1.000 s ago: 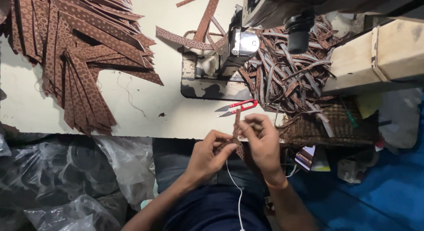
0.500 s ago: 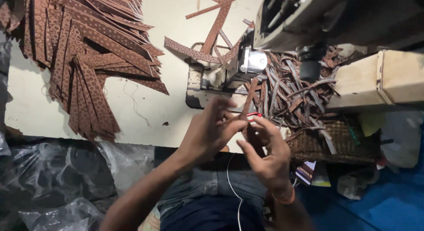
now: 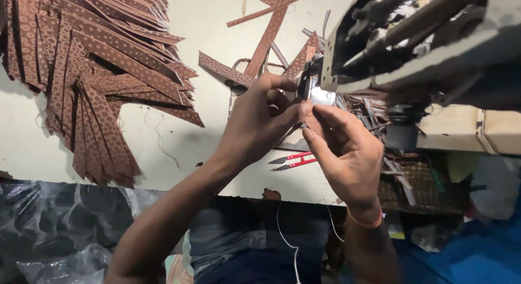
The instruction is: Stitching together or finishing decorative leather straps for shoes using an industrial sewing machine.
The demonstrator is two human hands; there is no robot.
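Closest to the wearer, a white cord (image 3: 286,241) hangs down over the lap at six o'clock, and clear plastic sheeting (image 3: 49,230) bunches at the lower left.

Just above, both hands meet at the table's near edge, raised toward the lit needle area of the sewing machine (image 3: 412,40). The left hand (image 3: 259,124) is curled, thumb and fingers pinched together on a narrow brown patterned strip (image 3: 307,107); the right hand (image 3: 347,151) meets it from four o'clock, its fingertips closed on the same piece. Held between two pinches like this, the strip appears steadied right at the machine's lamp, though the exact contact is hidden by the fingers.

Directly below the hands, red-handled thread snips (image 3: 293,160) lie flat on the pale table (image 3: 163,148), within easy reach.

To ten o'clock a large fan of patterned brown strips (image 3: 92,72) is stacked. At twelve o'clock a few loose strips (image 3: 266,29) cross each other. At three o'clock, beyond the right hand, a tangle of offcuts (image 3: 380,113) crowds the machine's base.
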